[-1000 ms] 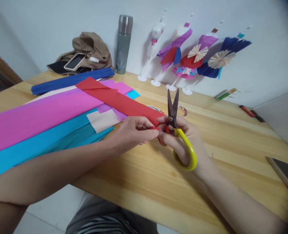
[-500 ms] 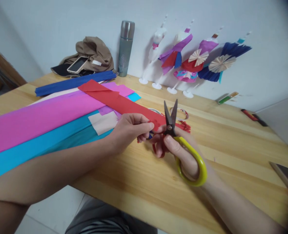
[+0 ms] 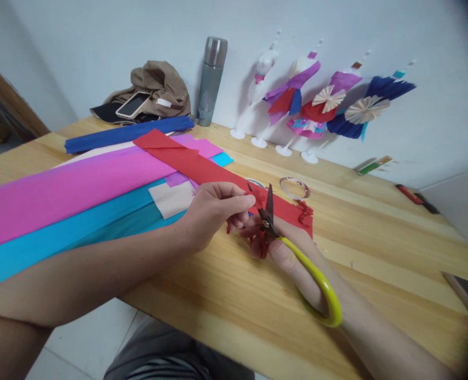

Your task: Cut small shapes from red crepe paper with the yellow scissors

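Note:
My left hand (image 3: 224,208) pinches a small piece of red crepe paper (image 3: 260,197) between thumb and fingertips. My right hand (image 3: 293,258) grips a pair of scissors (image 3: 317,269) with yellow handles. Its dark blades are spread apart, with the small red piece between them or just beside them; I cannot tell which. Beneath both hands, a long folded strip of red crepe paper (image 3: 214,171) lies slantwise on the table. Thin red scraps (image 3: 306,211) rest at its right end. Another dangling bit of red shows below the scissor pivot, partly hidden by my fingers.
Pink (image 3: 87,182) and turquoise crepe paper (image 3: 111,211) cover the table's left side, with a blue roll (image 3: 131,134) behind. At the back stand a thermos (image 3: 212,82), a phone (image 3: 133,105) on a cap, and several dressed figures (image 3: 291,92). A tape roll (image 3: 295,188) lies beyond the strip.
The scissors have tilted left and their blades have spread wider, closing in on the red piece by my left fingertips. The whole view has shifted slightly; my left hand keeps its pinch.

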A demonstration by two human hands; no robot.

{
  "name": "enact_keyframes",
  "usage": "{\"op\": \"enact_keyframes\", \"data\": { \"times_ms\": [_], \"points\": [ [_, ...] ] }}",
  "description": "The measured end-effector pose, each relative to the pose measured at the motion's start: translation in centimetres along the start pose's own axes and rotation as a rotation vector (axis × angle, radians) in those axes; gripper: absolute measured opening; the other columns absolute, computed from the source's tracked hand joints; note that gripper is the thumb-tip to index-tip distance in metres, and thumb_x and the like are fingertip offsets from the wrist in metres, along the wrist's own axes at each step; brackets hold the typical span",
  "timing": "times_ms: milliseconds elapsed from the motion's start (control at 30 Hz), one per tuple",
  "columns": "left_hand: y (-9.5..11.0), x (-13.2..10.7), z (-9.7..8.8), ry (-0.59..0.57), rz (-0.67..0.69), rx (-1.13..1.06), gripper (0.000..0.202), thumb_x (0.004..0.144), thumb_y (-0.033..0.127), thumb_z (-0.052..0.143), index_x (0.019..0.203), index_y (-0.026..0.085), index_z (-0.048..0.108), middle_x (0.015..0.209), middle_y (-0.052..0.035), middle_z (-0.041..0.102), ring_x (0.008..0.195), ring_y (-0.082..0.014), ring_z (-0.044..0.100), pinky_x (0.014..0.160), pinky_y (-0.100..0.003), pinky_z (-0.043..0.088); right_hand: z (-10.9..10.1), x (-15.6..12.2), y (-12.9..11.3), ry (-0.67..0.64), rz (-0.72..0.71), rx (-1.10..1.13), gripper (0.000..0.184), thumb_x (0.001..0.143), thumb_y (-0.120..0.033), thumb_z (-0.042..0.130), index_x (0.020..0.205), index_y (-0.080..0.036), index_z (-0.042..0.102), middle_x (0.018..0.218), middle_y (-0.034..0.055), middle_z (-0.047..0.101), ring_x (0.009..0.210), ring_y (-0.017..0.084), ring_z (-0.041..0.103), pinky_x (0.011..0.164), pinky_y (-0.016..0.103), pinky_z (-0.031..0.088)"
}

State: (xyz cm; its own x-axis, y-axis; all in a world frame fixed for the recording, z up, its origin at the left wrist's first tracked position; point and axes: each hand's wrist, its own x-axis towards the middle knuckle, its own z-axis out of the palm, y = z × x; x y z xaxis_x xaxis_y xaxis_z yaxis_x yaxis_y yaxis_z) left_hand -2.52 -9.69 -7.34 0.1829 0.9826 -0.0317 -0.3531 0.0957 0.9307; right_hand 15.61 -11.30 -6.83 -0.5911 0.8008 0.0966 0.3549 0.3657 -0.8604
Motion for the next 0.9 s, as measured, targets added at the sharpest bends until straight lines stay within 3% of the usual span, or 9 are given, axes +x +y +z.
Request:
{"op": "enact_keyframes", "data": {
  "times_ms": [200, 367, 567, 733, 900],
  "points": [
    [0.04, 0.0, 0.1, 0.025, -0.015, 0.018, 0.025, 0.077, 0.02, 0.067, 0.055, 0.014, 0.059, 0.049, 0.001, 0.058, 0.043, -0.006, 0.051, 0.041, -0.018, 0.037, 0.23, -0.09, -0.01, 0.021, 0.009, -0.006, 0.057, 0.093, -0.073, 0.041, 0.106, -0.022, 0.062, 0.081, 0.0022, 0.059, 0.064, 0.017, 0.051, 0.059, 0.03, 0.043],
    [0.01, -0.04, 0.04, 0.029, -0.021, 0.024, 0.024, 0.077, 0.02, 0.067, 0.055, 0.014, 0.059, 0.049, 0.001, 0.058, 0.044, -0.0063, 0.051, 0.042, -0.018, 0.037, 0.41, -0.21, 0.16, 0.058, 0.003, 0.007, 0.056, 0.093, -0.073, 0.041, 0.104, -0.022, 0.064, 0.089, 0.0061, 0.067, 0.06, 0.016, 0.05, 0.059, 0.031, 0.043],
    [-0.23, 0.01, 0.06, 0.028, -0.033, 0.017, 0.025, 0.077, 0.021, 0.066, 0.055, 0.015, 0.058, 0.049, 0.0009, 0.058, 0.043, -0.0062, 0.05, 0.042, -0.019, 0.037, 0.1, 0.03, -0.08, 0.006, -0.011, 0.027, 0.053, 0.095, -0.068, 0.043, 0.112, -0.024, 0.067, 0.109, 0.0115, 0.07, 0.069, 0.021, 0.062, 0.057, 0.033, 0.046],
    [-0.3, 0.04, 0.05, 0.036, -0.033, 0.026, 0.025, 0.078, 0.022, 0.066, 0.055, 0.015, 0.057, 0.05, 0.0006, 0.058, 0.044, -0.0068, 0.051, 0.042, -0.019, 0.037, 0.18, 0.05, -0.07, 0.023, -0.026, 0.072, 0.048, 0.095, -0.065, 0.047, 0.11, -0.024, 0.067, 0.111, 0.0101, 0.072, 0.076, 0.022, 0.066, 0.062, 0.032, 0.049],
    [-0.34, 0.07, 0.09, 0.036, -0.03, 0.014, 0.026, 0.078, 0.021, 0.066, 0.055, 0.015, 0.057, 0.049, 0.001, 0.058, 0.044, -0.0063, 0.051, 0.043, -0.018, 0.038, 0.23, -0.07, 0.15, 0.002, -0.016, 0.067, 0.048, 0.096, -0.064, 0.046, 0.114, -0.024, 0.065, 0.116, 0.0116, 0.07, 0.079, 0.023, 0.067, 0.057, 0.031, 0.046]
  ]
}}
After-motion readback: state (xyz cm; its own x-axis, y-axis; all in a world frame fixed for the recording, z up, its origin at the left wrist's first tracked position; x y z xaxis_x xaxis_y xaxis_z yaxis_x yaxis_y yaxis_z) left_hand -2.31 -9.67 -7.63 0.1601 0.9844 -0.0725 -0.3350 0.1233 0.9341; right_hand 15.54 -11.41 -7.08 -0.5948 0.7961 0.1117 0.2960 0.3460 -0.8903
